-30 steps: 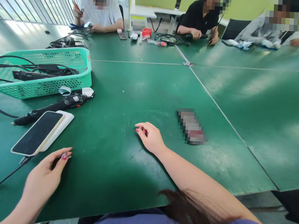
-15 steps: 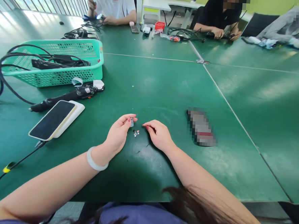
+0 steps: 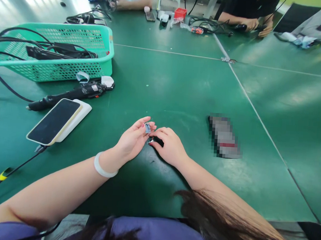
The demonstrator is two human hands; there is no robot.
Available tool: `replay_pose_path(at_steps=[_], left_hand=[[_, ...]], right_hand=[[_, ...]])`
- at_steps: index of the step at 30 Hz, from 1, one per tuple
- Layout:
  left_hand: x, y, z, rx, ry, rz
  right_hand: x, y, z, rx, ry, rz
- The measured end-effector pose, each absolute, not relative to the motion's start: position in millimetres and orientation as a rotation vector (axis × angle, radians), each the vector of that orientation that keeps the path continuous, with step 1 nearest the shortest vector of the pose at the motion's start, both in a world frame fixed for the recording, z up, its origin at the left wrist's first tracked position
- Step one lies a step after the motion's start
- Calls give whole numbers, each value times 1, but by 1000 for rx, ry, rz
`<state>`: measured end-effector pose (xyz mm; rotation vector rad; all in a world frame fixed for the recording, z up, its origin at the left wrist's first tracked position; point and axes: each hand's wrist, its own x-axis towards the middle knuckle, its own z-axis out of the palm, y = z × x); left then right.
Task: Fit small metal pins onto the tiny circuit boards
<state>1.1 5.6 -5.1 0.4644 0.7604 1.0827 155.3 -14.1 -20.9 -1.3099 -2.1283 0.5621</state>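
A small grey-blue piece with a metallic look [image 3: 148, 128] sits at the fingers of my left hand [image 3: 130, 141]; the thumb holds it against them. Beside it, my right hand [image 3: 171, 146] has its thumb and index finger around a tiny shiny metal part [image 3: 150, 141] low over the table. The fingertips partly hide that part, and its exact kind is too small to make out. Both hands are close together, almost touching.
To the left are a phone [image 3: 54, 122] on a white block, a black electric screwdriver [image 3: 69, 96] and a green basket [image 3: 70, 74] with cables. A pixelated dark device [image 3: 224, 137] lies right. Across the green table [image 3: 178, 88], other people's hands [image 3: 250, 24] work among cables.
My right hand has moved left to the tiny metal parts that lay on the table and closed its fingertips there. My left hand has turned, showing more of the grey-blue piece.
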Motion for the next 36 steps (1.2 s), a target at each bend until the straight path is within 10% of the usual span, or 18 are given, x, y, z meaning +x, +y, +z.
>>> replay_pose_path(at_steps=[36], left_hand=[[1,0,-13,853,895,905]], right_hand=[[170,-18,-5,-1253,-1666,582]])
